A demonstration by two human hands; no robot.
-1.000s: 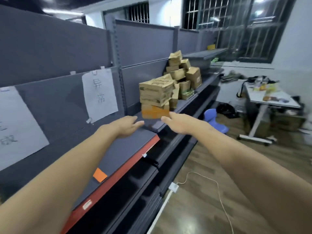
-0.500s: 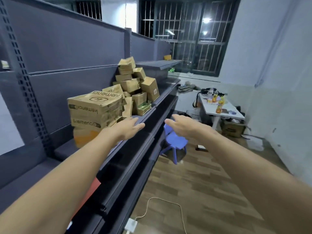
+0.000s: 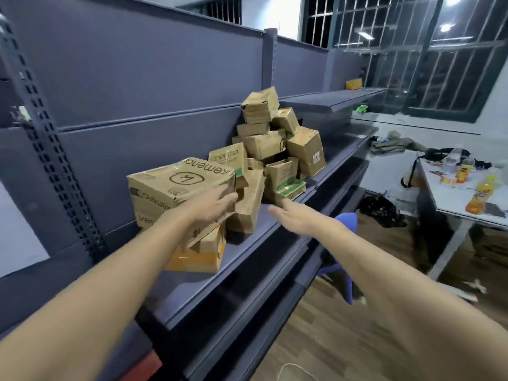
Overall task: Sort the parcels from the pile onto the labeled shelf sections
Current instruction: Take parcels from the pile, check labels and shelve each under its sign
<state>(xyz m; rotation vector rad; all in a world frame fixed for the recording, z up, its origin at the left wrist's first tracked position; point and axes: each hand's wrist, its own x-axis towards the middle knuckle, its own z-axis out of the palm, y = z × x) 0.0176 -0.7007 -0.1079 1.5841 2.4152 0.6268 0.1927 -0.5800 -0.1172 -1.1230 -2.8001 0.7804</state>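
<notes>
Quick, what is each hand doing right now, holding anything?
Left hand: open, fingers straight against the big cardboard box, gripping nothing.
Right hand: open, holding nothing, above the shelf.

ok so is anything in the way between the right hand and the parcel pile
Nothing visible. The right hand is open over bare shelf, with the green-edged parcel just beyond its fingertips. The left hand is at the big printed box.

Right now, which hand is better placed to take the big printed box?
Likely the left: the left hand is against the big printed box, while the right hand hovers open above the shelf, touching no parcel.
</notes>
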